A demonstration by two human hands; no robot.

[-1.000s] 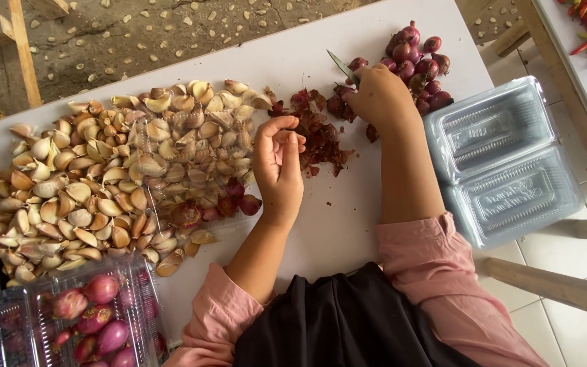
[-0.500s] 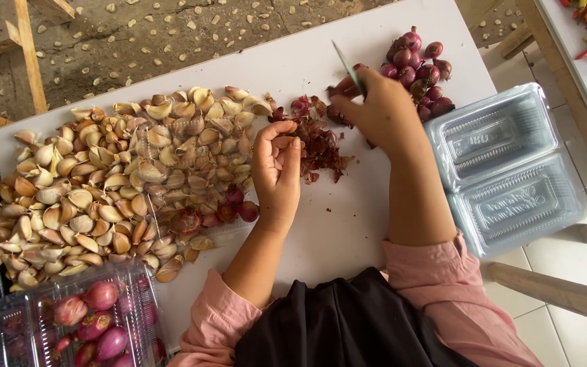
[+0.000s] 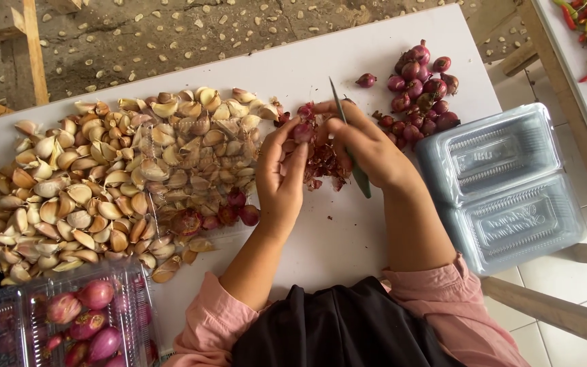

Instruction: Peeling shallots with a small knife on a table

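My right hand [image 3: 368,146] is back from the shallot pile [image 3: 421,85] gripping the knife [image 3: 349,143], left hand [image 3: 281,173] now pinches a shallot [image 3: 302,132] above the peel scraps [image 3: 324,163] on the table [image 3: 348,224], blade beside it: peeling underway.

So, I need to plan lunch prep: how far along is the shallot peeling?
Done: peeled shallots fill the clear box; skins are piled up. In hand: left hand holds one shallot, right hand the knife. Left: an unpeeled heap.
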